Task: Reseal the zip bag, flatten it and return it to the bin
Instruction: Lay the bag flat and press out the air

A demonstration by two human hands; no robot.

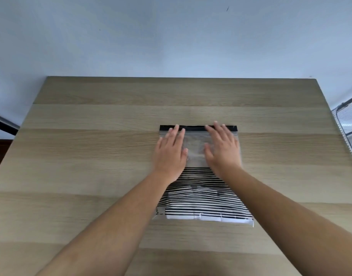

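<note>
I am seeing the left hand (171,154) lying palm-down on the clear upper part of the zip bag (203,198), fingers straight and close together, holding nothing, its fingertips reaching the black zip strip (197,128) along the bag's far edge. The right hand (223,148) is lying flat just beside it in the same way, fingers straight and slightly spread, tips also touching the strip; its outline is showing a little blurred. Neither of the hands is gripping anything, and a band of clear plastic is showing between the two thumbs. Both bare forearms (119,212) are reaching in from the near edge, passing over the bag's lower corners. The bag is lying on the bench (81,156), a little right of centre, zip end pointing away from me. Its lower part is showing black and white horizontal stripes, somewhat wrinkled, with a white band along the near edge. I cannot tell whether the strip is sealed. The bench is showing pale wood grain, its far edge meeting a pale blue-grey wall (171,36). A white wire-framed object (348,120) is peeking in at the right edge, and a dark bar (2,120) at the left.
</note>
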